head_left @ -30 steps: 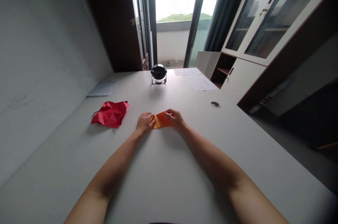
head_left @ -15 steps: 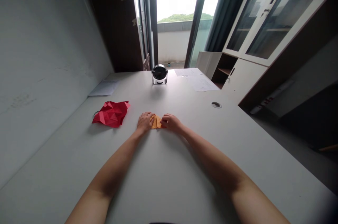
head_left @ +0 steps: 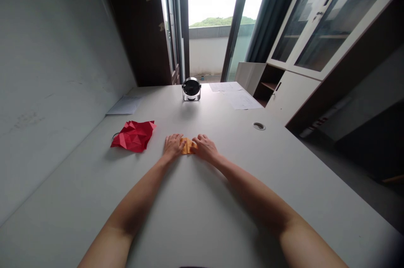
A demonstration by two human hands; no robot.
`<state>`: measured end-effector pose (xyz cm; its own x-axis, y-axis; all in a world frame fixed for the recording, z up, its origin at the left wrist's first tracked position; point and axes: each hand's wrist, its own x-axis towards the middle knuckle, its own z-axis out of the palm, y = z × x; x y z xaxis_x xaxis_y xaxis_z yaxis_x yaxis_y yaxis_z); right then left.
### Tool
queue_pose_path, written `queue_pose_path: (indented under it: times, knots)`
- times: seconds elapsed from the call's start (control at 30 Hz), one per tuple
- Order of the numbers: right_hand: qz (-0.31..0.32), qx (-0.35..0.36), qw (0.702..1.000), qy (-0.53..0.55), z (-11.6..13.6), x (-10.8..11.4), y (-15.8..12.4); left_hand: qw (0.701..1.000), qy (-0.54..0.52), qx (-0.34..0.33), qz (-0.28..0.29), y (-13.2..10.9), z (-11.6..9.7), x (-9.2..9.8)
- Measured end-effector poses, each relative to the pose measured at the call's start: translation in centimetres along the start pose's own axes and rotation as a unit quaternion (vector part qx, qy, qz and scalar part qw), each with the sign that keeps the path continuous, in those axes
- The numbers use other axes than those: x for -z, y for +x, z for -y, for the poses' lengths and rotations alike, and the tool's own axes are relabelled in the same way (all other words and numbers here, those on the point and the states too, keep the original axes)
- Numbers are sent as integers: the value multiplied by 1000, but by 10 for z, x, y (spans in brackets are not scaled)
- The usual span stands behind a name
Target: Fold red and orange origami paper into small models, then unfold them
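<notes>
A small folded piece of orange paper (head_left: 187,146) lies on the white table, with a crease running down its middle. My left hand (head_left: 172,146) rests over its left end, fingers stretched forward and the thumb pressing on the paper. Over the right end lies my right hand (head_left: 205,147), its fingers extended and apart, the thumb side touching the paper. Both outer ends of the paper are hidden under the hands. To the left, apart from my hands, sits a creased sheet of red paper (head_left: 134,136).
A round black device in a silver stand (head_left: 191,88) stands at the back of the table (head_left: 189,217). White sheets (head_left: 243,99) lie at the far right, and another white sheet (head_left: 124,104) lies by the wall. A cable hole (head_left: 259,126) is at the right.
My right hand has gone from curled fingers at the paper's right edge to fingers stretched out over it. My left hand's fingers have straightened slightly in place.
</notes>
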<state>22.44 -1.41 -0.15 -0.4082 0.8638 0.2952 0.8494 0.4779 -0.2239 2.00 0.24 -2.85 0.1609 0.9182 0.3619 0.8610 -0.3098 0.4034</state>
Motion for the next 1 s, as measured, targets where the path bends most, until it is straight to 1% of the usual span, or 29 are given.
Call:
queue_pose_path:
  times: [0.17, 0.23, 0.3, 0.37, 0.47, 0.57, 0.67, 0.77, 0.83, 0.87, 0.93, 1.0]
  knots:
    - [-11, -48, 999, -19, 9, -2, -4, 1000, 23, 7, -12, -1, -1, 3]
    - [-2, -59, 998, -10, 12, -3, -5, 1000, 17, 12, -12, -1, 0, 2]
    - [23, -68, 997, 19, 14, -5, -5, 1000, 8, 15, -8, 0, 2, 1]
    - [44, -79, 993, 70, 14, -7, -4, 1000, 4, 15, -2, 1, 5, -1]
    - [43, -108, 982, 152, 12, -12, -1, 1000, -1, 14, 0, 3, 7, -2]
    - [19, -141, 963, 227, 6, -14, 3, 1000, -4, 11, -4, 3, 6, -1]
    - [8, -161, 937, 310, 1, -15, 6, 1000, -4, 24, -8, 3, 3, 2]
    - [8, -163, 894, 416, -2, -13, 8, 998, -28, 50, -23, 3, 1, 4]
    - [5, -150, 864, 480, -4, -13, 8, 996, -59, 60, -41, 3, 1, 4]
    - [0, -141, 855, 500, -5, -14, 9, 994, -76, 63, -51, 3, 2, 5]
    - [-17, -124, 851, 510, -7, -16, 9, 989, -109, 69, -69, 4, 2, 5]
    - [-38, -110, 857, 502, -9, -18, 10, 982, -142, 84, -95, 4, 3, 7]
